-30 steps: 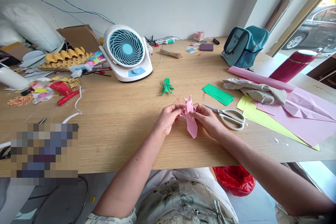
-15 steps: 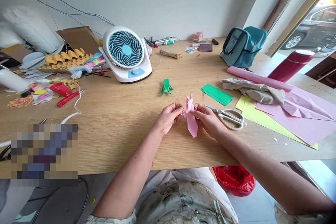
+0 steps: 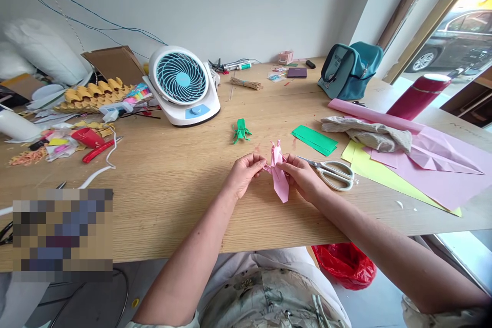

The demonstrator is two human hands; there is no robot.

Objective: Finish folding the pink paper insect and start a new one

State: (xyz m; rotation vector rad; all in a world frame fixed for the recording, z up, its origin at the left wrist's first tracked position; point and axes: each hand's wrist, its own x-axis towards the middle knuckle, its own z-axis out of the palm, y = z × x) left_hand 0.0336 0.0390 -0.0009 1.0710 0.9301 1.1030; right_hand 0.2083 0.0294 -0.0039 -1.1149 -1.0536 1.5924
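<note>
A folded pink paper figure [image 3: 280, 183] with thin legs and a pointed lower end is held between both hands, just above the table. My left hand [image 3: 248, 171] pinches one of its thin side legs between thumb and fingertips. On the other side, my right hand [image 3: 302, 175] grips the body, its thumb pressed on the paper near the middle; most of its fingers are hidden behind. Beyond the hands stands a green folded paper insect [image 3: 241, 130]. Scissors with white handles [image 3: 335, 174] lie just right of my right hand, their blades partly behind it.
Green paper strips [image 3: 314, 139], yellow paper [image 3: 384, 177] and pink sheets [image 3: 449, 184] lie to the right, with a grey cloth glove [image 3: 369, 133] on top. A white fan [image 3: 182, 84] stands at the back left. A red-lined bin [image 3: 346, 266] is below the table edge.
My left hand has drawn the pinched leg slightly outward from the pink figure. The whole view has shifted a little; the objects on the table lie as before.
</note>
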